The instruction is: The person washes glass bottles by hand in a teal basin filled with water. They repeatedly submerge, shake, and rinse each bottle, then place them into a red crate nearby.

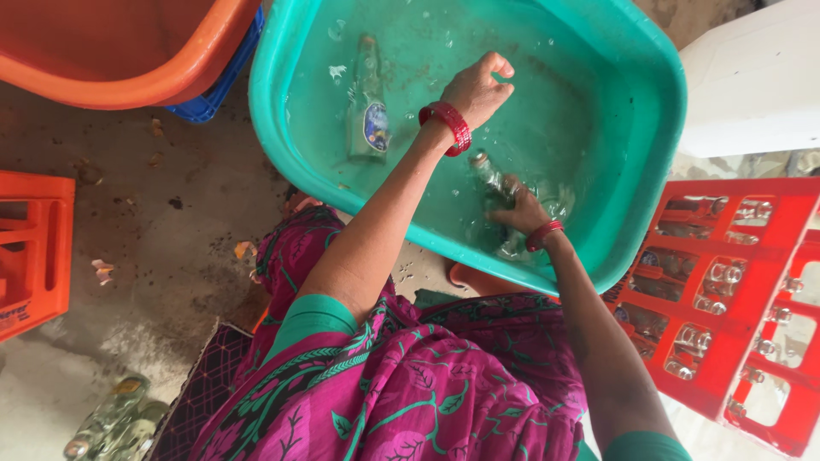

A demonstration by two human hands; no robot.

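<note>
Under both hands, head view: teal tub of water. Right hand grips a clear glass bottle lying half under water; left hand is fisted above it, what it grips cannot be told. Step looks like washing this bottle; next likely needs a firm lift out. Left of the hands, a labelled bottle floats. Right of them, red crates hold clear bottles.
</note>
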